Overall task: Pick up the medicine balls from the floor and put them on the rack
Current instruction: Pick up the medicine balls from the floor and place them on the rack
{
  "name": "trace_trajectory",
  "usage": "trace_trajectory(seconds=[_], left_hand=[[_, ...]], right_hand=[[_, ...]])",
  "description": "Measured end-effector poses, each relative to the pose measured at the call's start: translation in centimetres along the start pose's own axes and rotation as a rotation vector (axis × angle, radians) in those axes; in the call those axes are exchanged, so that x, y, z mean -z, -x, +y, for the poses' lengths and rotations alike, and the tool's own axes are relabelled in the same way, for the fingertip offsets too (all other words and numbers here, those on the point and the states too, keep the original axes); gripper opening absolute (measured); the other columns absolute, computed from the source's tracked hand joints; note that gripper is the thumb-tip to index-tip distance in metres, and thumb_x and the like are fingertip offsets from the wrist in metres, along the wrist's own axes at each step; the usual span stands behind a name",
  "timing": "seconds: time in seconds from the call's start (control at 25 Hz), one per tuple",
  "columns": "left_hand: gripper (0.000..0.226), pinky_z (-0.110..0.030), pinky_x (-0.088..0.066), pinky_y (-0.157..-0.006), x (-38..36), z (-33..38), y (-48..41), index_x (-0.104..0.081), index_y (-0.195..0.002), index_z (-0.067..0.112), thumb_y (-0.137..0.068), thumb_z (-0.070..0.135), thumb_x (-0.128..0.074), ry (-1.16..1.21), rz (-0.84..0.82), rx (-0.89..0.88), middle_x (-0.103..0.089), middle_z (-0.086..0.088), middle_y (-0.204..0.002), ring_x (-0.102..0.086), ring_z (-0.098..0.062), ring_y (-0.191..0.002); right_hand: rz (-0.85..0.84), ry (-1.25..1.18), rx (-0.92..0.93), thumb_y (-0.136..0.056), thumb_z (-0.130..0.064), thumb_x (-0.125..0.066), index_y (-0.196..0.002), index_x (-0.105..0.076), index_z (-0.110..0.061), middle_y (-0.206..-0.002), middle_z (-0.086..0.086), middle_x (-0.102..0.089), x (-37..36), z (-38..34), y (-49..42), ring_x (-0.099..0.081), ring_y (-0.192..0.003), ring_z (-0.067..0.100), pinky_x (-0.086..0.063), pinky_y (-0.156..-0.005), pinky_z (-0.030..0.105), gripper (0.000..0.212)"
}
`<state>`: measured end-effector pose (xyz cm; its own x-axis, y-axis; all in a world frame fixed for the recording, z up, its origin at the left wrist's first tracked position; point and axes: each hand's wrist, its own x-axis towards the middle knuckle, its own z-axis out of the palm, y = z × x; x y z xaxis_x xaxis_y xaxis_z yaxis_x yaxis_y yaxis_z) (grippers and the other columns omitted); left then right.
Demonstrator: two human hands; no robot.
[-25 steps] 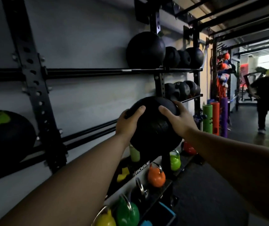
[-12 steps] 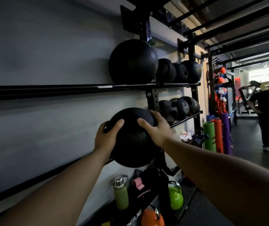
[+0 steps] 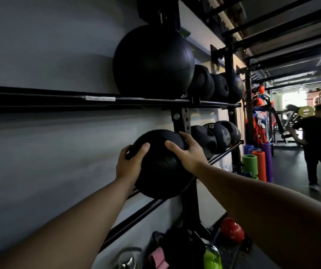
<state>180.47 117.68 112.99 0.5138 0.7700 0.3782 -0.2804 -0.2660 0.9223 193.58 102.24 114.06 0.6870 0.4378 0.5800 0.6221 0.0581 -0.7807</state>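
I hold a black medicine ball (image 3: 160, 167) between both hands against the wall rack. My left hand (image 3: 129, 164) grips its left side and my right hand (image 3: 187, 152) covers its upper right. The ball sits at the lower rail (image 3: 136, 216) of the black rack, just left of the upright post (image 3: 183, 121). A large black ball (image 3: 152, 61) rests on the upper rail (image 3: 152, 101) with smaller black balls (image 3: 216, 86) to its right. More black balls (image 3: 218, 136) line the lower rail beyond the post.
Coloured foam rollers (image 3: 256, 164) stand on the floor past the rack. A person in dark clothes (image 3: 317, 144) stands at the right on the dark floor. A red kettlebell (image 3: 232, 230), a green kettlebell (image 3: 212, 259) and a pink strap (image 3: 158, 259) lie below.
The ball has stayed at the lower rail in both hands while my view has moved closer and turned up; the kettlebell shelf below has mostly dropped out of sight.
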Motion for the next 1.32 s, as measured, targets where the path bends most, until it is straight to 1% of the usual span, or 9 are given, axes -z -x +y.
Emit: trace_trajectory(seconds=[0.16, 0.24, 0.4, 0.56, 0.68, 0.76, 0.96, 1.2, 1.32], left_hand=[[0.115, -0.055, -0.058, -0.107, -3.5, -4.1, -6.2, -0.061, -0.147, 0.029, -0.048, 0.085, -0.076, -0.044, 0.067, 0.021, -0.069, -0.008, -0.142, -0.069, -0.035, -0.123], [0.121, -0.053, -0.057, -0.107, -5.7, -7.2, -9.6, -0.058, -0.151, 0.027, -0.046, 0.086, -0.073, -0.093, 0.085, 0.045, -0.067, -0.009, -0.144, -0.067, -0.036, -0.127], [0.122, -0.046, -0.053, -0.110, -8.9, -13.0, -15.0, -0.054, -0.160, 0.018, -0.056, 0.074, -0.084, -0.163, 0.114, 0.096, -0.061, -0.016, -0.157, -0.061, -0.038, -0.140], [0.126, -0.044, -0.051, -0.114, -10.0, -14.8, -17.3, -0.062, -0.154, 0.022, -0.049, 0.091, -0.067, -0.345, 0.164, 0.012, -0.068, -0.010, -0.152, -0.064, -0.033, -0.138], [0.127, -0.048, -0.049, -0.118, -11.7, -14.4, -17.5, -0.060, -0.156, 0.023, -0.046, 0.087, -0.071, -0.418, 0.112, -0.072, -0.066, -0.008, -0.153, -0.063, -0.029, -0.140], [0.131, -0.048, -0.047, -0.121, -12.4, -14.0, -17.3, -0.057, -0.159, 0.025, -0.044, 0.086, -0.073, -0.431, 0.092, -0.077, -0.063, -0.006, -0.157, -0.060, -0.027, -0.143], [0.132, -0.037, -0.046, -0.117, -12.1, -13.4, -16.4, -0.053, -0.161, 0.026, -0.044, 0.082, -0.077, -0.447, 0.060, -0.047, -0.061, -0.005, -0.160, -0.059, -0.025, -0.145], [0.104, -0.043, -0.044, -0.121, -11.8, -12.3, -14.1, -0.042, -0.169, 0.021, -0.084, 0.063, -0.085, -0.542, 0.006, -0.001, -0.053, -0.012, -0.167, -0.052, -0.032, -0.152], [0.093, -0.043, -0.044, -0.122, -11.6, -11.1, -11.5, -0.045, -0.167, 0.020, -0.089, 0.053, -0.084, -0.679, -0.025, -0.042, -0.051, -0.014, -0.167, -0.051, -0.034, -0.152]], right_hand=[[-0.077, -0.021, 0.009, -0.061, -0.087, -0.068, -0.154, -0.045, -0.033, -0.142, 0.007, -0.057, -1.6, 6.7, -7.6, -0.059, -0.125, 0.024, -0.050, -0.102, 0.037, 0.110], [-0.100, -0.027, -0.020, -0.061, -0.088, -0.068, -0.154, -0.044, -0.032, -0.141, 0.007, -0.059, -2.6, 11.5, -11.3, -0.059, -0.126, 0.024, -0.049, -0.106, 0.039, 0.111], [-0.201, 0.001, -0.068, -0.065, -0.093, -0.062, -0.154, -0.041, -0.035, -0.146, 0.007, -0.054, -5.7, 19.8, -17.1, -0.053, -0.133, 0.029, -0.045, -0.110, 0.047, 0.108], [-0.169, 0.074, 0.059, -0.073, -0.097, -0.043, -0.146, -0.054, -0.035, -0.137, 0.004, -0.058, -7.5, 23.1, -19.9, -0.053, -0.130, 0.030, -0.042, -0.111, 0.054, 0.096], [-0.170, 0.131, 0.109, -0.083, -0.088, -0.038, -0.145, -0.057, -0.037, -0.135, 0.005, -0.062, -5.7, 25.3, -21.3, -0.053, -0.131, 0.031, -0.038, -0.112, 0.057, 0.082], [-0.196, 0.205, 0.136, -0.087, -0.084, -0.033, -0.145, -0.055, -0.039, -0.135, 0.002, -0.062, -4.4, 25.7, -21.7, -0.052, -0.131, 0.030, -0.036, -0.111, 0.060, 0.077], [-0.284, 0.312, 0.149, -0.087, -0.085, -0.024, -0.154, -0.044, -0.035, -0.147, 0.004, -0.056, -3.5, 24.4, -21.0, -0.053, -0.132, 0.032, -0.034, -0.113, 0.058, 0.086], [-0.316, 0.506, 0.142, -0.093, -0.082, -0.023, -0.159, -0.032, -0.036, -0.156, 0.006, -0.048, -1.9, 22.2, -18.9, -0.051, -0.136, 0.032, -0.034, -0.111, 0.055, 0.080], [-0.308, 0.552, 0.148, -0.091, -0.084, -0.027, -0.159, -0.029, -0.038, -0.157, 0.005, -0.046, -0.4, 20.1, -16.4, -0.052, -0.136, 0.031, -0.034, -0.109, 0.055, 0.082]])
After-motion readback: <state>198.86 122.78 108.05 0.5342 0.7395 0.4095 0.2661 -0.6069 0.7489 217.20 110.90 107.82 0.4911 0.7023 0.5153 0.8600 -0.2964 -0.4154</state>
